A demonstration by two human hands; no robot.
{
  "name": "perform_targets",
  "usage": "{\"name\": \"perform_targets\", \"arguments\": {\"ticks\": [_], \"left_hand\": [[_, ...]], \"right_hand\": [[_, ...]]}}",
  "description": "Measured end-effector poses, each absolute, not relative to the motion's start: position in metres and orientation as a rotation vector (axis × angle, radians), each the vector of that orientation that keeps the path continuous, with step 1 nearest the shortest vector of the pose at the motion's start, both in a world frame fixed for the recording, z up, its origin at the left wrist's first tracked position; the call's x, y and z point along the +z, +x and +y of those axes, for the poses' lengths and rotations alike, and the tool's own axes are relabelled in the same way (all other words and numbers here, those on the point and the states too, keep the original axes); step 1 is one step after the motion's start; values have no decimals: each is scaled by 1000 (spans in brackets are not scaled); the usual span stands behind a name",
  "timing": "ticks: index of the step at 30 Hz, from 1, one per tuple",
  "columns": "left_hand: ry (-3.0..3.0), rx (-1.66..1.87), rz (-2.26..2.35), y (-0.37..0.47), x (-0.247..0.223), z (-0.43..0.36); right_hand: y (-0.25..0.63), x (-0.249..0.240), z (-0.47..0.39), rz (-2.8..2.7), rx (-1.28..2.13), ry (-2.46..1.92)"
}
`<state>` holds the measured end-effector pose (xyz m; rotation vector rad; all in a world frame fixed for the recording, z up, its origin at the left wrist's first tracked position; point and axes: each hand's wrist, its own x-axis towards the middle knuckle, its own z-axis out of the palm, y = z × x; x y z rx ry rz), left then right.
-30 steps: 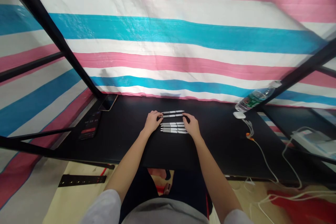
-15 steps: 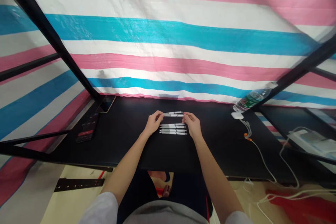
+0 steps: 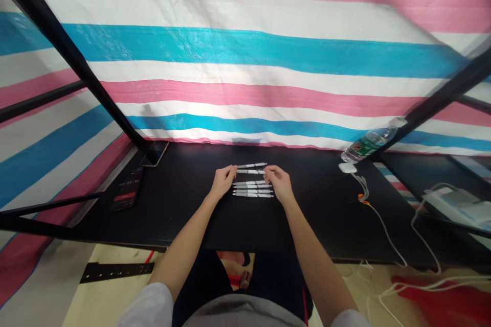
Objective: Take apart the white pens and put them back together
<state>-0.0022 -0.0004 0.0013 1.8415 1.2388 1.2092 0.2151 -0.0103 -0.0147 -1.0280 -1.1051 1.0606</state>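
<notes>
Several white-and-grey pens lie crosswise on the black table (image 3: 184, 199). My left hand (image 3: 224, 181) pinches at the left ends of the upper two pens, its fingertips closed around the second pen (image 3: 250, 171). The right end of that same pen is between the thumb and fingers of my right hand (image 3: 279, 183). Just beyond it lies the farthest pen (image 3: 251, 165), slightly tilted, its left end close to my left fingertips. Nearer to me, a pair of pens (image 3: 251, 184) and another pair (image 3: 253, 193) lie roughly parallel.
On the left lie a phone with a timer on its screen (image 3: 127, 190) and a second phone (image 3: 155, 154). A plastic bottle (image 3: 370, 144) leans at the right back, near a white charger (image 3: 347, 168) with cables. Black frame bars and striped sheeting surround the table.
The upper two pens have come apart: the nearer one has shifted slightly toward me between my hands. My right fingers have curled in a little. The lower pens look unmoved.
</notes>
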Motion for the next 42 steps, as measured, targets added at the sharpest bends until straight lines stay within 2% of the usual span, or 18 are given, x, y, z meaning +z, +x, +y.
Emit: {"name": "perform_targets", "arguments": {"ticks": [4, 11, 17, 28, 36, 42], "left_hand": [[1840, 1199, 1246, -2, 1, 0], [1776, 1183, 1251, 0, 2, -1], [1769, 1186, 1249, -1, 4, -2], [1772, 1183, 1049, 2, 2, -3], [1837, 1119, 1170, 1, 6, -4], [1806, 1161, 1064, 2, 4, -3]], "right_hand": [[214, -12, -13, -1204, 974, -1101], [208, -5, -24, -1703, 438, -1083], [206, -13, -22, -1840, 188, -1138], [206, -17, -22, -1795, 178, -1179], [203, -11, -24, -1861, 150, -1141], [203, -9, -25, -1832, 105, -1123]]}}
